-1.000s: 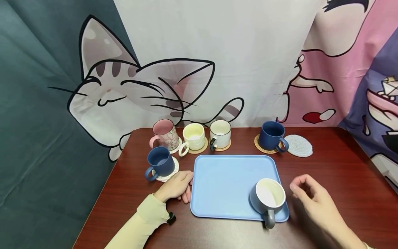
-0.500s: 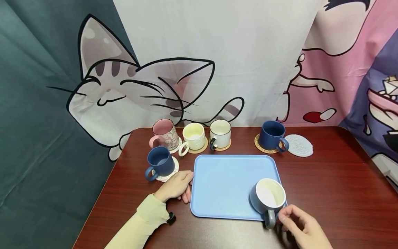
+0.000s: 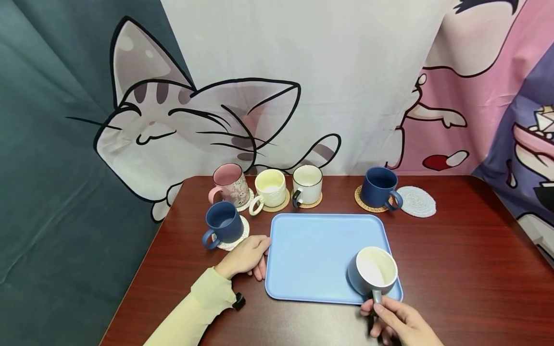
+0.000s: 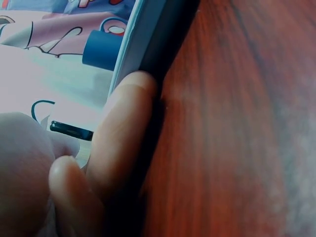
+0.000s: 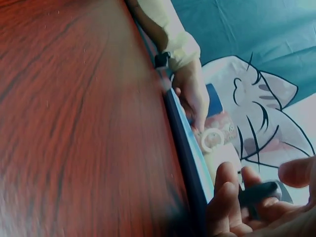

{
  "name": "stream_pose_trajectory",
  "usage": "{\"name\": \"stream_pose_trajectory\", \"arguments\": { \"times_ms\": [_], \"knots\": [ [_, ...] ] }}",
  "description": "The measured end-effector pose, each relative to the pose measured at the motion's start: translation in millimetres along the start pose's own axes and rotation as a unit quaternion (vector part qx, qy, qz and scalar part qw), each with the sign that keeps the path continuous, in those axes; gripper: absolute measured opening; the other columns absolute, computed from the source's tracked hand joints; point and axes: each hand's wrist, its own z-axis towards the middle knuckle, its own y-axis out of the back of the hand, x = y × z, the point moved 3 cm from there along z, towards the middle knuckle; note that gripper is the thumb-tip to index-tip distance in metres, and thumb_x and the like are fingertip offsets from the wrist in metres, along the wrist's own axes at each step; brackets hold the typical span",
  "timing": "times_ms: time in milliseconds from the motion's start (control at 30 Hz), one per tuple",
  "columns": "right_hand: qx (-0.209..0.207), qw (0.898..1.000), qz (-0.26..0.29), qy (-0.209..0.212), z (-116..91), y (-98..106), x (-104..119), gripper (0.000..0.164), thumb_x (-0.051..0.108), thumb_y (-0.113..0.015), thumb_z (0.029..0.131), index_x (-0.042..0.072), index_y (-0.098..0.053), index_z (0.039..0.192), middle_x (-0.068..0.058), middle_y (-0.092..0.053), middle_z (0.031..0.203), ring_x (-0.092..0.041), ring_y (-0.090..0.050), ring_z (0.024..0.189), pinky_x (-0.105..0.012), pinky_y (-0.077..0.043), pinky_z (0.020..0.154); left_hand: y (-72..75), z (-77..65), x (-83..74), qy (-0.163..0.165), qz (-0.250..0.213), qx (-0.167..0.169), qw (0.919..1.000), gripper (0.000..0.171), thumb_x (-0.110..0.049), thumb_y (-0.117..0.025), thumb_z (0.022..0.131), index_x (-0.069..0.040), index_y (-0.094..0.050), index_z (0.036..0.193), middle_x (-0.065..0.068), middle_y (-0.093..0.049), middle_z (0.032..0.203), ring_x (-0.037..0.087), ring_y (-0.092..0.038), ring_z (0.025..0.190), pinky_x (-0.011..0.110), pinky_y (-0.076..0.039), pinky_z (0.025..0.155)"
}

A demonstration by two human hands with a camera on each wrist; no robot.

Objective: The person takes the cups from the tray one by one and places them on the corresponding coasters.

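A grey mug (image 3: pixel 360 276) with a white inside stands upright at the near right corner of the blue tray (image 3: pixel 320 257). My right hand (image 3: pixel 396 319) grips the mug's handle (image 3: pixel 377 296) between thumb and fingers, just beyond the tray's near edge. The dark handle (image 5: pixel 259 195) also shows in the right wrist view, with the fingers round it. My left hand (image 3: pixel 246 257) holds the tray's left edge, thumb side at the rim and fingers at its outer side. One finger (image 4: pixel 123 133) lies against the tray's wall (image 4: pixel 143 44) in the left wrist view.
Left of the tray, a blue mug (image 3: pixel 224 222) sits on a white coaster. Behind stand a pink mug (image 3: pixel 235 190), a yellow mug (image 3: pixel 271 192), a ribbed white mug (image 3: pixel 309 192) and another blue mug (image 3: pixel 376 190), all on coasters. A pale coaster (image 3: pixel 417 202) lies bare beside them.
My right hand has moved left and toward me, from the table right of the tray to the grey mug's handle, and taken hold of it. The left hand stays at the tray's edge.
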Motion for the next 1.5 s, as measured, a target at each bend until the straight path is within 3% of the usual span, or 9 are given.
{"name": "stream_pose_trajectory", "arguments": {
  "times_ms": [133, 233, 433, 600, 767, 867, 1100, 1400, 1500],
  "knots": [
    [0.003, 1.000, 0.017, -0.002, 2, -5, 0, 0.044, 0.025, -0.033, 0.115, -0.014, -0.055, 0.118, 0.005, -0.069, 0.101, -0.009, -0.068, 0.081, -0.026, -0.057, 0.067, -0.4, 1.0, -0.5, 0.001, 0.000, 0.000, 1.0000, 0.042, -0.037, -0.038, 0.112, -0.009, -0.057, 0.089, 0.011, -0.069, 0.055, 0.025, -0.070, 0.046, 0.025, -0.045, 0.037],
    [-0.021, 1.000, 0.016, -0.012, 1, -6, 0, 0.043, 0.028, -0.029, 0.115, 0.000, -0.060, 0.105, 0.003, -0.067, 0.090, -0.009, -0.067, 0.078, -0.026, -0.056, 0.067, -0.4, 1.6, -0.1, -0.002, 0.007, 0.001, 1.0000, 0.038, -0.037, -0.045, 0.110, -0.009, -0.057, 0.087, 0.009, -0.069, 0.055, 0.023, -0.069, 0.045, 0.024, -0.044, 0.037],
    [-0.053, 0.999, -0.001, 0.003, 0, -2, -1, 0.045, 0.029, -0.023, 0.116, 0.006, -0.051, 0.089, 0.004, -0.061, 0.074, -0.007, -0.060, 0.068, -0.027, -0.051, 0.060, -0.2, 2.2, 0.9, -0.017, 0.025, 0.006, 0.9995, 0.030, -0.029, -0.051, 0.107, -0.009, -0.055, 0.085, 0.006, -0.069, 0.054, 0.019, -0.068, 0.044, 0.023, -0.043, 0.038],
    [-0.090, 0.995, -0.021, 0.049, 0, 0, -3, 0.044, 0.023, -0.022, 0.116, 0.000, -0.042, 0.084, 0.003, -0.050, 0.068, -0.016, -0.049, 0.057, -0.037, -0.037, 0.045, 0.4, 2.2, -0.2, -0.017, 0.032, 0.006, 0.9993, 0.029, -0.027, -0.050, 0.107, -0.010, -0.053, 0.084, 0.007, -0.069, 0.054, 0.021, -0.069, 0.045, 0.023, -0.042, 0.038],
    [-0.147, 0.987, -0.018, 0.065, 0, 0, -5, 0.044, 0.021, -0.024, 0.115, -0.001, -0.037, 0.080, -0.001, -0.036, 0.065, -0.031, -0.031, 0.052, -0.041, -0.025, 0.042, 0.4, 1.5, -1.8, -0.019, 0.032, 0.005, 0.9993, 0.029, -0.026, -0.050, 0.107, -0.010, -0.053, 0.083, 0.007, -0.069, 0.054, 0.022, -0.069, 0.045, 0.023, -0.042, 0.038],
    [-0.153, 0.986, -0.007, 0.067, -1, 1, -4, 0.043, 0.022, -0.024, 0.115, 0.001, -0.035, 0.079, -0.007, -0.028, 0.064, -0.036, -0.023, 0.056, -0.042, -0.020, 0.043, -0.1, 1.7, -2.3, -0.022, 0.032, 0.006, 0.9992, 0.029, -0.026, -0.050, 0.108, -0.010, -0.053, 0.084, 0.007, -0.069, 0.053, 0.022, -0.069, 0.045, 0.023, -0.042, 0.038],
    [-0.147, 0.986, -0.005, 0.082, -2, 6, 6, 0.043, 0.019, -0.024, 0.115, -0.003, -0.031, 0.079, -0.017, -0.026, 0.069, -0.038, -0.022, 0.059, -0.044, -0.021, 0.046, -0.8, 2.1, -1.4, -0.024, 0.033, 0.006, 0.9992, 0.029, -0.026, -0.049, 0.108, -0.010, -0.053, 0.083, 0.006, -0.069, 0.053, 0.022, -0.069, 0.045, 0.023, -0.042, 0.038],
    [-0.191, 0.971, -0.021, 0.141, -3, 23, 24, 0.040, 0.013, -0.027, 0.114, -0.003, -0.031, 0.079, -0.014, -0.026, 0.069, -0.033, -0.022, 0.056, -0.041, -0.019, 0.047, -0.2, 1.2, -0.1, -0.024, 0.032, 0.007, 0.9992, 0.029, -0.026, -0.049, 0.108, -0.010, -0.053, 0.084, 0.006, -0.069, 0.054, 0.022, -0.069, 0.045, 0.023, -0.042, 0.038],
    [-0.214, 0.967, -0.029, 0.134, -3, 32, 30, 0.042, 0.016, -0.029, 0.115, -0.002, -0.033, 0.078, -0.013, -0.027, 0.068, -0.032, -0.023, 0.057, -0.042, -0.020, 0.048, -0.3, 1.3, 1.0, -0.026, 0.034, 0.007, 0.9990, 0.029, -0.025, -0.048, 0.108, -0.010, -0.052, 0.083, 0.006, -0.069, 0.054, 0.022, -0.069, 0.045, 0.023, -0.042, 0.038]
  ]
}}
